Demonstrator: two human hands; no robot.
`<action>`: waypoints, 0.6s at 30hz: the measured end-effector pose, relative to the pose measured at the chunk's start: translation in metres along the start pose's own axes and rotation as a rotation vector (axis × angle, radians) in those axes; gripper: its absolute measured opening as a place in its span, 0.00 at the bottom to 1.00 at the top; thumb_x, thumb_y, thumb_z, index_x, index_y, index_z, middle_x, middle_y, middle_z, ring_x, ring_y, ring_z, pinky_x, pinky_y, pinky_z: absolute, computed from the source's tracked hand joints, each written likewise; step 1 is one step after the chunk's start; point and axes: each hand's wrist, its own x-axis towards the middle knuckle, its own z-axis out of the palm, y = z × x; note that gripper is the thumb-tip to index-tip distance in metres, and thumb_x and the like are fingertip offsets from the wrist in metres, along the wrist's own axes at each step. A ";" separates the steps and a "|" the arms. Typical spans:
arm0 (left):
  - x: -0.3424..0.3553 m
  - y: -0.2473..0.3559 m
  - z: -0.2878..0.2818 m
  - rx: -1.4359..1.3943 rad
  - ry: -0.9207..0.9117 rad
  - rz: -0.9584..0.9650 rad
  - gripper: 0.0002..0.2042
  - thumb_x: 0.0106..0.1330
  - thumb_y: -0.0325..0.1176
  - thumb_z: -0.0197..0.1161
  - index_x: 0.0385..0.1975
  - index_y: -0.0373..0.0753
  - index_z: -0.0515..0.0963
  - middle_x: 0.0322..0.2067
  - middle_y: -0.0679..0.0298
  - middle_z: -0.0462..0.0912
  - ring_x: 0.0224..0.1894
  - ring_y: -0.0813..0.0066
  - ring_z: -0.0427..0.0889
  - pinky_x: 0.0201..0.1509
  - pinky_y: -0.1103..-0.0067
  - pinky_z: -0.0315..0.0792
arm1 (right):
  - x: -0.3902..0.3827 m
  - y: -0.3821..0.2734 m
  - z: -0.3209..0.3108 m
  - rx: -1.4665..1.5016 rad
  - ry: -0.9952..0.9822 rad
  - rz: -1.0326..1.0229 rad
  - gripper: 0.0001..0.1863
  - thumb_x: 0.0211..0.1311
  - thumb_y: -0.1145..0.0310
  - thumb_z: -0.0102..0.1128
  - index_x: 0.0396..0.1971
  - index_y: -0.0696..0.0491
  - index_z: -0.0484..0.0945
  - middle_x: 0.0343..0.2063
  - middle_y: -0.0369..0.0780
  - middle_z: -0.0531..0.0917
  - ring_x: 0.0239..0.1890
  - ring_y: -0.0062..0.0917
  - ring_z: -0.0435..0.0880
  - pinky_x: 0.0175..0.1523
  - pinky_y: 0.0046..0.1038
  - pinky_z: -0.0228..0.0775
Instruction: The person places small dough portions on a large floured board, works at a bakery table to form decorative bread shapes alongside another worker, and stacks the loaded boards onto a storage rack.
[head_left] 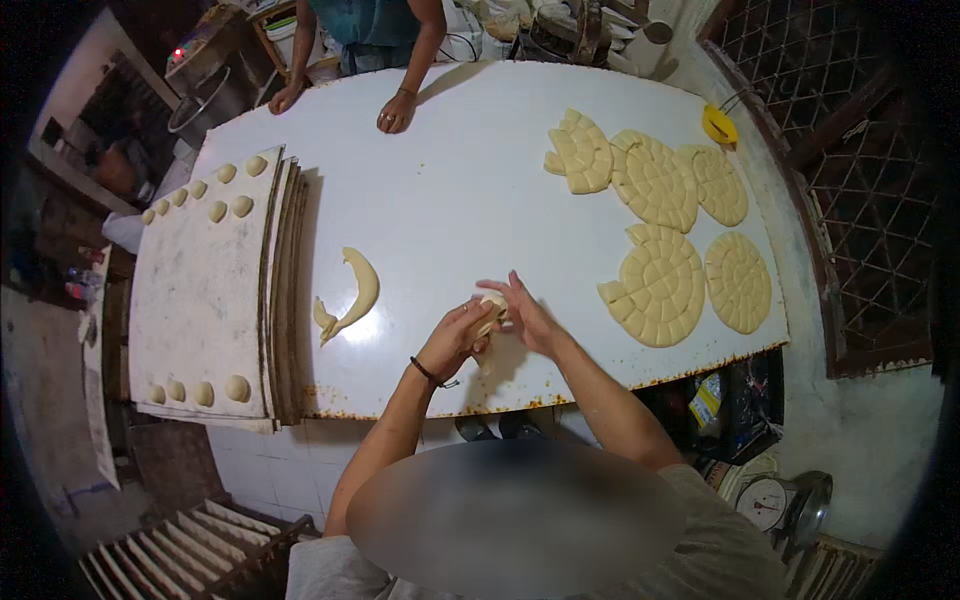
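Near the front edge of the table, my left hand (pixel 455 338) is closed around a small piece of dough (pixel 491 318). My right hand (pixel 533 322) is up against the same piece with its fingers stretched apart; whether its palm touches the dough is hard to tell. To the left lies a long curved strip of dough (pixel 364 290), thin at its lower end. On the right side rest several flat rounds of dough cut into small pieces, among them a large one (pixel 660 285) with a ragged left edge and a partly used one (pixel 585 155) farther back.
Stacked boards (pixel 205 300) cover the table's left end, with several dough balls (pixel 237 388) on top. A yellow scraper (pixel 719 125) lies at the far right corner. Across the table, a co-worker's hand (pixel 397 112) rests on the white tabletop (pixel 430 220). A dial scale (pixel 765 502) stands lower right.
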 end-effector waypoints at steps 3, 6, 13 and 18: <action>-0.013 0.015 0.010 0.068 -0.057 0.008 0.12 0.80 0.45 0.60 0.47 0.43 0.78 0.33 0.73 0.81 0.26 0.87 0.68 0.29 0.86 0.61 | -0.013 0.015 -0.018 0.369 -0.062 0.242 0.28 0.76 0.36 0.54 0.50 0.48 0.80 0.32 0.34 0.85 0.33 0.24 0.85 0.42 0.31 0.79; -0.031 0.017 -0.002 0.250 -0.080 -0.012 0.11 0.80 0.44 0.60 0.45 0.43 0.78 0.32 0.74 0.79 0.24 0.88 0.64 0.28 0.86 0.59 | -0.033 -0.028 -0.070 -0.032 -0.074 -0.063 0.16 0.70 0.54 0.70 0.43 0.51 0.80 0.31 0.34 0.84 0.26 0.17 0.79 0.30 0.24 0.73; -0.047 0.014 -0.004 -0.045 0.110 -0.073 0.11 0.79 0.44 0.58 0.47 0.43 0.75 0.34 0.69 0.78 0.27 0.85 0.68 0.31 0.85 0.63 | -0.039 -0.090 -0.072 -1.634 0.747 -0.663 0.32 0.72 0.43 0.65 0.63 0.54 0.79 0.63 0.47 0.79 0.67 0.39 0.76 0.71 0.37 0.66; -0.010 -0.004 0.045 -0.193 0.040 0.238 0.14 0.80 0.44 0.58 0.53 0.40 0.72 0.37 0.66 0.78 0.34 0.78 0.75 0.41 0.78 0.72 | -0.020 0.033 -0.053 0.262 -0.001 0.245 0.33 0.77 0.33 0.50 0.57 0.49 0.79 0.44 0.39 0.87 0.44 0.31 0.85 0.50 0.32 0.79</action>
